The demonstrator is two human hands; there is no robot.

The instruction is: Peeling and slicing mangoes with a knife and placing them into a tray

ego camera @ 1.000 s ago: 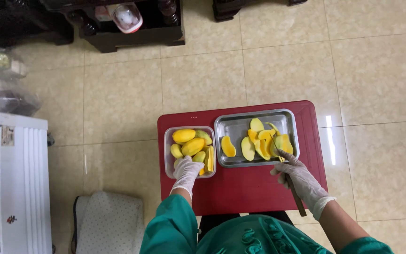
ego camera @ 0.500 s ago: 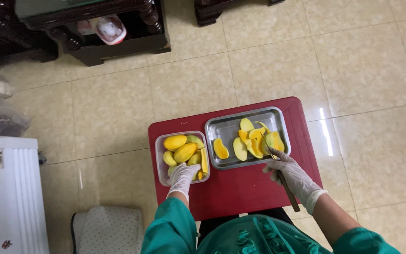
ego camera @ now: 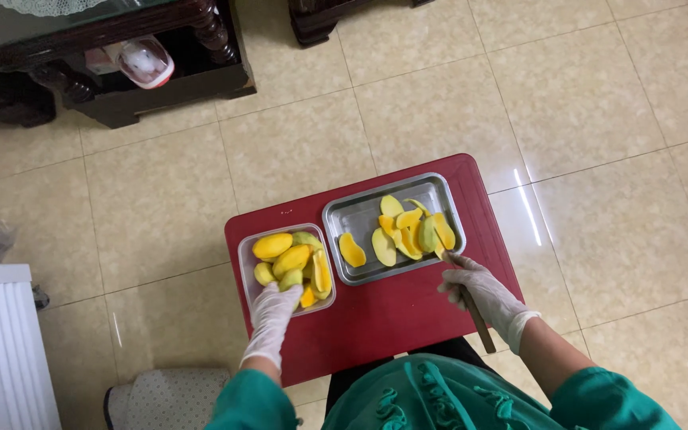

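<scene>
A small red table [ego camera: 392, 318] carries two containers. In the clear plastic box [ego camera: 244, 263] on the left lie several peeled yellow-green mangoes [ego camera: 290, 259]. My left hand [ego camera: 272, 312], in a white glove, reaches into that box and touches a mango piece at its near edge. The steel tray [ego camera: 360, 215] on the right holds several mango slices [ego camera: 401, 231]. My right hand [ego camera: 479, 291], also gloved, grips a knife [ego camera: 470, 306] with a brown handle, its tip pointing at the slices by the tray's near right corner.
Beige tiled floor [ego camera: 599, 119] surrounds the table. A dark wooden cabinet [ego camera: 113, 56] stands at the top left with a red-lidded container [ego camera: 146, 64] under it. A white appliance [ego camera: 5, 350] is at the left edge, a patterned cushion [ego camera: 173, 398] beside it.
The view shifted, so the table sits lower and more central. My left hand stays at the plastic box and my right hand keeps the knife at the tray's near right corner.
</scene>
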